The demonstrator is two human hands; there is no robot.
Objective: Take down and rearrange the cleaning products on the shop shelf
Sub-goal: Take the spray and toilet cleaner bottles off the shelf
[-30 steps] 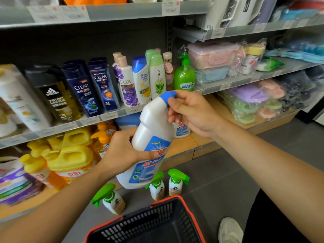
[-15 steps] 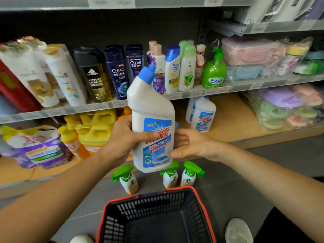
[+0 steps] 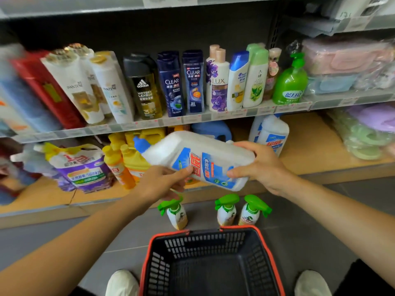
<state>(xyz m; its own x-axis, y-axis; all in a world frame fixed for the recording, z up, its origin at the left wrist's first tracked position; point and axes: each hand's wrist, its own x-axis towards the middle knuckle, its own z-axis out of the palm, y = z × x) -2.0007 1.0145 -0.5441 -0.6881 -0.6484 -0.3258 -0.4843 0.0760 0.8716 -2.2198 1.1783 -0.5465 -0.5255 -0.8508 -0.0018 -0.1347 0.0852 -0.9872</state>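
Note:
A white toilet-cleaner bottle (image 3: 198, 157) with a blue cap and blue-red label lies tilted on its side, cap pointing left, in front of the bottom shelf. My left hand (image 3: 164, 182) holds its lower edge near the neck, thumb on the label. My right hand (image 3: 256, 165) grips its base end, fingers curled round it. Two matching white bottles (image 3: 271, 135) stand on the wooden bottom shelf (image 3: 316, 150) behind my right hand.
Three green-trigger spray bottles (image 3: 226, 210) stand on the grey floor. A black basket with a red rim (image 3: 211, 263) sits between my shoes. Yellow jugs (image 3: 136, 159) and a purple refill pouch (image 3: 83, 167) fill the bottom shelf's left; shampoo bottles (image 3: 192, 82) line the shelf above.
The bottle went from upright in my left hand to lying sideways, cap leftward. My right hand left the cap, moved under and took hold of the base. The view tilted down.

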